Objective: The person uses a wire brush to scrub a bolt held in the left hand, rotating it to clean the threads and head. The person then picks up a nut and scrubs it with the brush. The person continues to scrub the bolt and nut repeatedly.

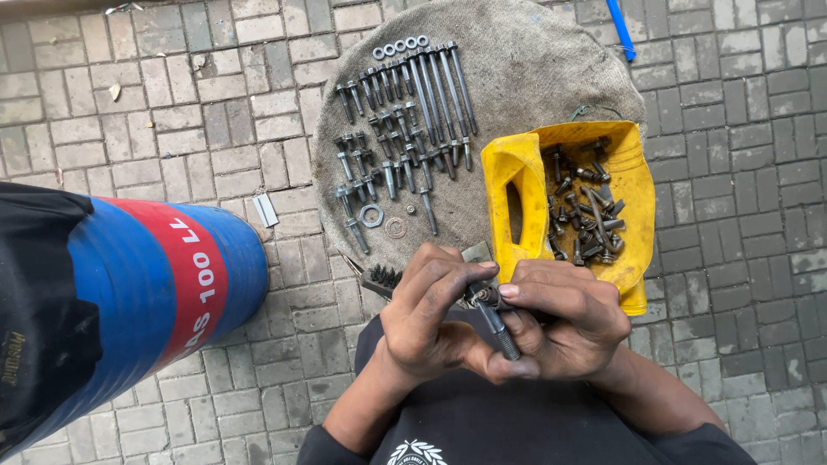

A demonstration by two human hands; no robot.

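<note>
Holding a bolt pinched between them, the left hand and right hand meet just below the yellow tub, which is full of dirty bolts. Cleaned bolts lie in rows on the cloth; a blue drum crowds the left, bare paving lies right.

Person is wearing a black top with sleeves pushed up past the forearms and a white crest-like print on the chest; both hands, left hand and right hand, are bare and showing grease smudges.
</note>
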